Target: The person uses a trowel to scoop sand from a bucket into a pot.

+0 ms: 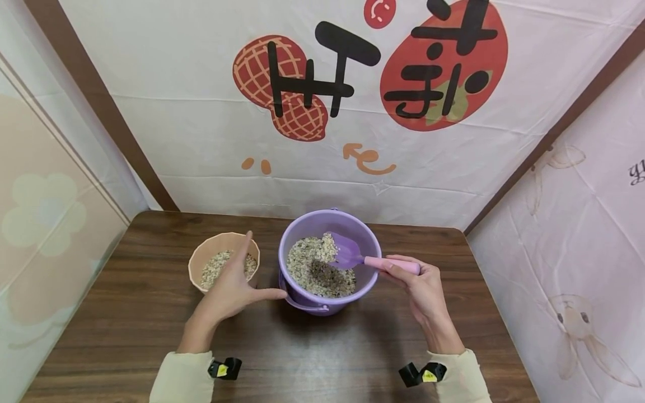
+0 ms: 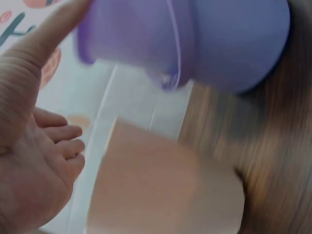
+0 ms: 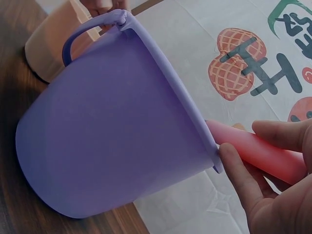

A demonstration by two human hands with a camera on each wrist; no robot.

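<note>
right hand (image 1: pixel 423 288) pinches pink-handled purple plastic scoop (image 1: pixel 353 256), blade inside round purple plastic bucket (image 1: pixel 370 238) w/ oats. left hand (image 1: pixel 233 285) spread, thumb touching bucket's near-left rim, fingers over beige cup (image 1: pixel 199 260) just left; bare dark wood table (image 1: pixel 126 313) beyond.

Two hands at a purple bucket of grain on a wooden table

The purple bucket (image 1: pixel 328 263) stands mid-table (image 1: pixel 126 313), holding oat-like grain. Just left of the bucket is a peach cup (image 1: pixel 224 267) with the same grain; the left hand (image 1: pixel 233 288) lies open between them, thumb touching the bucket. Right of the bucket, the right hand (image 1: pixel 422 288) grips a scoop (image 1: pixel 367 259), its purple blade over the grain.
</note>
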